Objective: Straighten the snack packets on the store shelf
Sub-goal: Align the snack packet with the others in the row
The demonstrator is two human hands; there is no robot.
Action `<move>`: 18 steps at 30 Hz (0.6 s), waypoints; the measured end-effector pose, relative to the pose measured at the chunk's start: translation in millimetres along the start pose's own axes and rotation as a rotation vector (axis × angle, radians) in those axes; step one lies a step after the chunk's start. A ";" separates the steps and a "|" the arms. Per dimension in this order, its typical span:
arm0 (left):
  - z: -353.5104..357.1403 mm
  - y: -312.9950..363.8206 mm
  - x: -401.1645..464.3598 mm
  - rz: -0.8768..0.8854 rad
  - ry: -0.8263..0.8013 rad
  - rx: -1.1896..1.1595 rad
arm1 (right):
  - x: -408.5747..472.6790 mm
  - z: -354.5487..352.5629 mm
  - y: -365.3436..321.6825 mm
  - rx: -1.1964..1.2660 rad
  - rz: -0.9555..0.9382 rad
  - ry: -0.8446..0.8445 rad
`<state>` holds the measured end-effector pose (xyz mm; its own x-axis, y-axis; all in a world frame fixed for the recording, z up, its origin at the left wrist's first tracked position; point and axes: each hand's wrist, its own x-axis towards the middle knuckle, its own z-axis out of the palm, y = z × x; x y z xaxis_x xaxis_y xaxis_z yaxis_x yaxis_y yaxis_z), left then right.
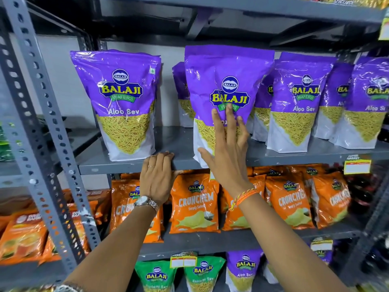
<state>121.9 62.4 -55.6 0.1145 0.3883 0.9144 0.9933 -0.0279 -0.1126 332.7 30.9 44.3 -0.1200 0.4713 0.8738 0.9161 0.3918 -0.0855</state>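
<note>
On the middle shelf (126,165), grey painted steel with a flat front lip: row of glossy purple-and-white stand-up pouches, crinkly film, yellow sev printed in a V on the front. Centre pouch (223,98) stands upright at the front edge, base slightly over the lip. Right hand (226,148) lies flat against its lower front, fingers (229,119) spread and extended, thumb out to the left near the pouch's bottom corner; no pinch. Left hand (156,178) rests on the shelf lip, fingers curled together over the edge, gripping nothing else. Metal watch (146,202) on left wrist, orange braided thread (244,197) on right.

Left pouch (122,102) stands alone, well apart from the centre one, just behind the left hand. Right of centre, more purple pouches (294,106) crowd together, overlapping, some tilted. One more sits behind the centre pouch, mostly hidden.

Shelf below: orange pillow-type chip packets (194,205), puffy, leaning at mixed angles. Bottom shelf: green packets (202,275) and another purple one. Perforated grey angle upright (42,123) crosses the left side. Yellow price tag (356,165) clipped on the lip at right.
</note>
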 end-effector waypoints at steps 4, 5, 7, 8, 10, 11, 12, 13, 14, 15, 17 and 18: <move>0.0 -0.3 -0.5 0.008 0.004 0.000 | 13.8 -3.6 1.3 0.031 0.019 -0.099; -0.4 -0.3 -0.6 0.009 0.006 -0.002 | 18.1 -4.0 2.1 0.034 0.020 -0.128; -0.6 -0.4 -0.6 0.011 0.010 -0.008 | 25.3 -3.3 3.5 0.043 0.020 -0.168; -0.1 -0.4 -0.6 0.012 0.013 -0.010 | 28.1 -2.3 3.8 0.048 0.019 -0.181; 1.1 -0.6 -0.6 0.010 0.017 -0.012 | 32.4 0.7 3.6 0.061 0.021 -0.202; 1.9 -0.6 -0.5 0.008 0.016 -0.012 | 34.3 2.3 3.2 0.064 0.023 -0.210; 2.7 -0.9 -0.7 0.006 0.011 -0.011 | 35.9 3.8 2.7 0.059 0.025 -0.216; 3.7 -1.3 -1.1 0.005 0.005 -0.010 | 37.6 5.3 2.3 0.050 0.026 -0.222; 4.7 -1.7 -1.6 0.004 0.001 -0.009 | 38.9 6.8 2.0 0.039 0.029 -0.230; 5.7 -2.2 -2.0 0.003 0.000 -0.009 | 40.1 8.6 2.0 0.031 0.031 -0.237; 7.0 -3.0 -2.5 0.003 0.001 -0.011 | 41.5 12.3 2.2 0.019 0.030 -0.242; 7.3 -2.8 -2.6 0.004 0.002 -0.012 | 42.1 14.1 2.4 0.014 0.029 -0.240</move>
<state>118.6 68.2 -60.5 0.1186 0.3859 0.9149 0.9929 -0.0409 -0.1115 324.5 62.8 74.1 -0.1832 0.6559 0.7323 0.9151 0.3859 -0.1168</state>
